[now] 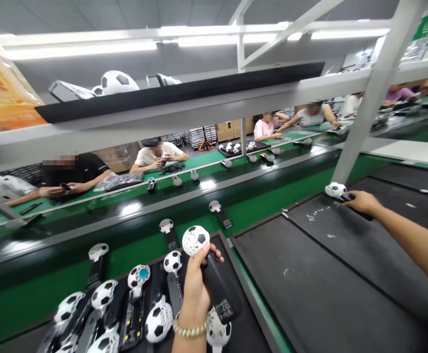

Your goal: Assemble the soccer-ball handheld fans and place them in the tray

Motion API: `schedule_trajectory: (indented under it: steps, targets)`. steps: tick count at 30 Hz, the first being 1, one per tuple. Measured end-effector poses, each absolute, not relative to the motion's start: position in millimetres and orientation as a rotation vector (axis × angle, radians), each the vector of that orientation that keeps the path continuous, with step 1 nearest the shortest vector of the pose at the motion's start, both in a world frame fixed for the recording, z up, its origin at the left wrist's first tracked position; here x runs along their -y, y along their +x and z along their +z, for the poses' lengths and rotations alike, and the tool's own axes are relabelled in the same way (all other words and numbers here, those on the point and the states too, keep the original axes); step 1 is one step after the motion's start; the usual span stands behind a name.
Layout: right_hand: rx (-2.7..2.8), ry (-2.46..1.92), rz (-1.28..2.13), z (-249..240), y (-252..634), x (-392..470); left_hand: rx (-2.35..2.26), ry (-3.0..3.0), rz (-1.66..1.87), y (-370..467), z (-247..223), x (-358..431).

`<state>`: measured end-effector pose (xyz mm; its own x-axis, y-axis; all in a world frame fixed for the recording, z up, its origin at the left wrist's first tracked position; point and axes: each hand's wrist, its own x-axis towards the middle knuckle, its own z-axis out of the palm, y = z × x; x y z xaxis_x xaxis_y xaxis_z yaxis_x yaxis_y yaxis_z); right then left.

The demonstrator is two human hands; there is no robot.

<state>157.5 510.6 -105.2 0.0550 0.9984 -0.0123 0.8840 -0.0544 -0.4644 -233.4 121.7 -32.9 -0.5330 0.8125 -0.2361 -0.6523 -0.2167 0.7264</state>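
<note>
Two hands, two football-head fans: one lifted over the tray, one at the far mat

Left hand (195,287) is raised over the black tray (241,314) at the bench's near edge. Its fingers are curled tight around the dark handle of a handheld fan (195,240); the thumb lies up the handle. The fan's round white head, grille face toward the camera, stands upright above the fist. A bead bracelet (191,329) sits on that wrist.

Right hand (359,202) is stretched far out to the right over the dark mat (328,274). It covers the black handle of a second fan (335,189), whose football-patterned head lies just beyond the fingertips at the mat's far corner. Fingers look closed over the handle; whether it is lifted or resting on the mat, I cannot tell.

Progress, judged from the layout: about ten more fans (158,321) lie crowded on the tray, some with printed heads, some with bare boards showing, so most of the batch looks unhandled. Several single fans (219,212) lie spaced along the green conveyor belt (258,208), well apart from one another. The mat holds only the one unit.

Across the belt, other people (158,154) sit at their own stations with small parts in hand
</note>
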Motion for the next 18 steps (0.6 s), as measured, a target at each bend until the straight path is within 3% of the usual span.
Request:
schedule_trajectory:
  steps: [6, 11, 15, 18]
  targets:
    - [2.001, -1.922, 0.458, -123.3, 153.9, -504.8, -1.156, 0.42, 1.863, -216.3, -37.7, -127.8]
    - [1.985, -1.67, 0.415, -96.8, 92.9, -476.7, -1.41, 0.599, 1.683, -198.2, -36.5, -129.1]
    - [2.234, -1.187, 0.627, -75.1, 24.7, -394.6, -1.546, 1.106, 1.078, -178.7, -39.8, -128.6]
    - [2.715, -0.339, 0.941, -67.6, 2.1, -302.4, -1.65, 1.365, 0.651, -166.8, -57.7, -127.5]
